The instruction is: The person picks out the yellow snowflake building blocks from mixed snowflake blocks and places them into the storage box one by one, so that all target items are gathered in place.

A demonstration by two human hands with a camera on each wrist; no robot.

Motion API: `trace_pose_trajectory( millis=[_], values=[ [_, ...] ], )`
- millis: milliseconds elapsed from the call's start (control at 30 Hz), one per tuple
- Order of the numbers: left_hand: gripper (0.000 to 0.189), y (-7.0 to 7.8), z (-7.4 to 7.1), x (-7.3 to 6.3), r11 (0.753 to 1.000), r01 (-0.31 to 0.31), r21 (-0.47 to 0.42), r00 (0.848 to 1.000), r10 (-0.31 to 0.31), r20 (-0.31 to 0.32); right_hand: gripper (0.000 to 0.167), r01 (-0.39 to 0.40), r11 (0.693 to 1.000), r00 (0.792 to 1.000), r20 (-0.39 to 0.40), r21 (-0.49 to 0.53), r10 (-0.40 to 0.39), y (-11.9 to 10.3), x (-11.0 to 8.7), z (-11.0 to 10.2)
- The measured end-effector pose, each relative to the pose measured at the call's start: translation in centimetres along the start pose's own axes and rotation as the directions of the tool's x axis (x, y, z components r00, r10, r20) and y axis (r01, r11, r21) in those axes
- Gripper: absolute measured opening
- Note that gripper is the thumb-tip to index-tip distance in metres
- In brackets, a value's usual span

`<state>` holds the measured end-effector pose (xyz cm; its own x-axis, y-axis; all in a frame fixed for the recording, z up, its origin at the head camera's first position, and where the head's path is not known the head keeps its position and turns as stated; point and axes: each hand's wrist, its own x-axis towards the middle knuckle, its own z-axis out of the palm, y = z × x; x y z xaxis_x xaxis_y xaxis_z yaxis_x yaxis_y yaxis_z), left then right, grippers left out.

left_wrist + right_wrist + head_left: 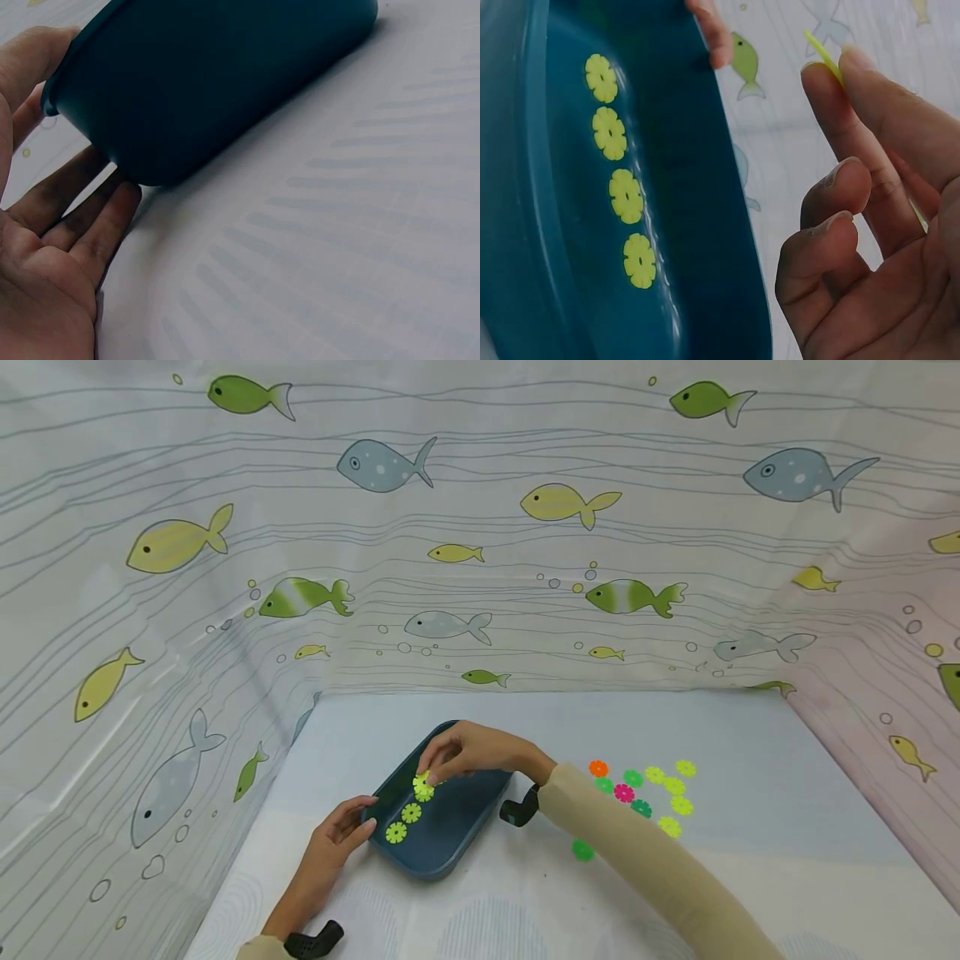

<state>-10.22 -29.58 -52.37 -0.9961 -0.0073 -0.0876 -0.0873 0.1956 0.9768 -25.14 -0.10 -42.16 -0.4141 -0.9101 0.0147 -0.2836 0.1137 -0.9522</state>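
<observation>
A dark blue plastic tub (pixel 457 822) sits slanted on the white surface. My left hand (pixel 330 847) grips its near left corner; in the left wrist view the thumb lies at the rim and other fingers touch the outer wall (pixel 210 82). Over the tub, my right hand (pixel 480 750) pinches a thin yellow notched plastic disc (pixel 823 54) between thumb and index finger, edge-on in the right wrist view. Several matching yellow discs (pixel 610 133) lie in a row on the tub floor, along one side wall.
Right of the tub lie loose discs: orange (pixel 598 768), pink (pixel 624 792), a lone green one (pixel 582 849) nearer me, and several yellow ones (pixel 682 806). Fish-printed sheeting (pixel 525 635) stands behind and on both sides. Black devices (pixel 313 941) are worn at both wrists.
</observation>
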Motion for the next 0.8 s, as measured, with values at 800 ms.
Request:
trace_pose_trajectory(
  millis=[800],
  values=[
    [0.052,0.0,0.0,0.1,1.0,0.014,0.011,1.0,-0.014,0.001,0.019,-0.054,0.998,0.999,-0.004,0.028,0.054,2.8,2.9,1.1]
  ],
)
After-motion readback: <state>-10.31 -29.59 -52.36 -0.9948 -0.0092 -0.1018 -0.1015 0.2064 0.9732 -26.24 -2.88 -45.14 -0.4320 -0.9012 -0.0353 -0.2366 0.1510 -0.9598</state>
